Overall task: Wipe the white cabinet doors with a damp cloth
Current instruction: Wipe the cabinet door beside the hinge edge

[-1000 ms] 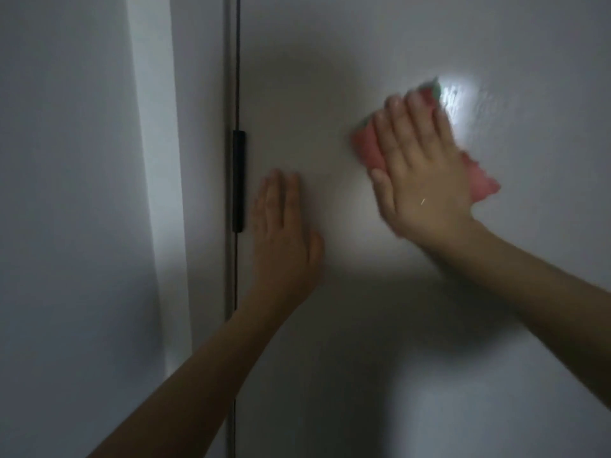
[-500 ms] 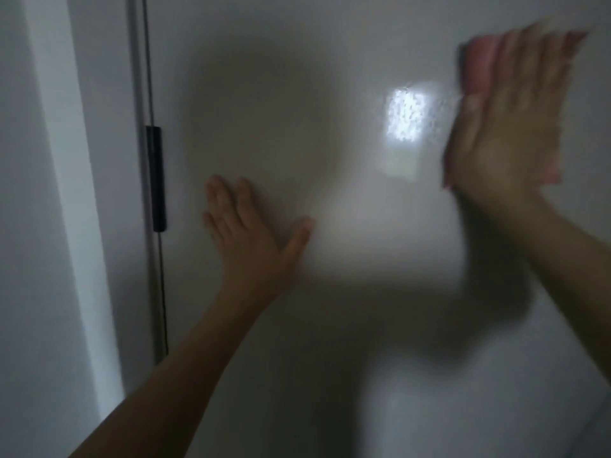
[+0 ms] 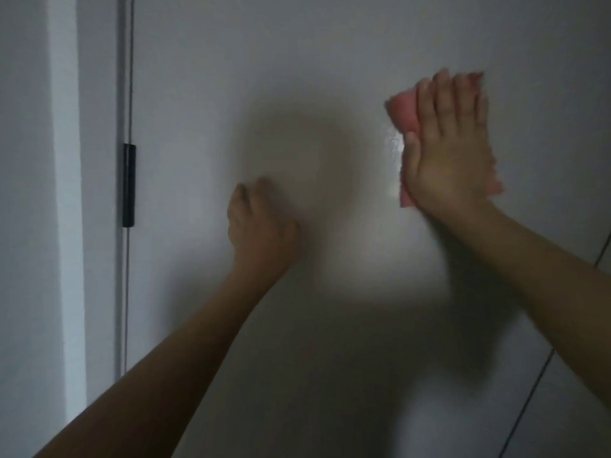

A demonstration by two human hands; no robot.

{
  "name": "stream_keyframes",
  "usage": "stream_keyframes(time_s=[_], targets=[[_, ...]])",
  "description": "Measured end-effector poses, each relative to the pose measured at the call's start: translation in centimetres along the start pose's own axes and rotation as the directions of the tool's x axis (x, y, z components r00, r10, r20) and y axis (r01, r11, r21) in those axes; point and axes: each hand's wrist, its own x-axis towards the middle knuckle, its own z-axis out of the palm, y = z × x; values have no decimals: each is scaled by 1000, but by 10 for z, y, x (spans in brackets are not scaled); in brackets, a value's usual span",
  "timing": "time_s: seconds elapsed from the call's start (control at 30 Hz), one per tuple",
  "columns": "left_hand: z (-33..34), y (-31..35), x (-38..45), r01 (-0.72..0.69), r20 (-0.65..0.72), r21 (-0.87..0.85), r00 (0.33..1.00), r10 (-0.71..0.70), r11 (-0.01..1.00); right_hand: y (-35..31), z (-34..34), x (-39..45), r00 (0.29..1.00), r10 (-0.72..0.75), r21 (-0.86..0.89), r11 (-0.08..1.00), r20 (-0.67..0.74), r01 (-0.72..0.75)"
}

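Since half a second ago: my right hand has come down the panel and in toward centre, cloth under it; my left hand, flat with fingers spread then, now has its fingers drawn in.

Far left: a pale wall strip (image 3: 66, 193), then the vertical door gap with a dark hinge (image 3: 128, 185) set in it.

My left hand (image 3: 261, 226) rests against the white cabinet door (image 3: 297, 77) right of the hinge. Fingers look curled under, holding nothing; blur keeps me from saying how tightly. Judgement: it is there to brace the door so it does not swing or rattle under wiping pressure.

My right hand (image 3: 449, 150) lies flat, fingers straight, close together and pointing up, pressing the pink cloth (image 3: 404, 114) against the door. Cloth shows above the thumb side and below the heel of the palm. Flat palm spreads pressure over the cloth, I judge. A shiny patch beside the thumb looks like a wet streak.

Lower right: a second door seam (image 3: 542, 375).

Containers: none in view.
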Motion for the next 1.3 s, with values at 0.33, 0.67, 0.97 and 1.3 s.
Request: stream_keyframes(time_s=[0.33,0.67,0.97,1.3], targets=[[35,37,-30,-69,36,110,997,65,992,-12,-18,-132,732,-587,256,809,344,529],[82,94,-51,-152,5,24,988,152,988,36,-20,-175,858,-462,105,887,226,450],[115,102,-54,-110,-105,72,987,117,991,103,-25,-114,993,94,20,995,70,-96],[128,101,-52,-98,-223,146,966,129,984,146,-35,-193,991,-40,14,999,130,39]])
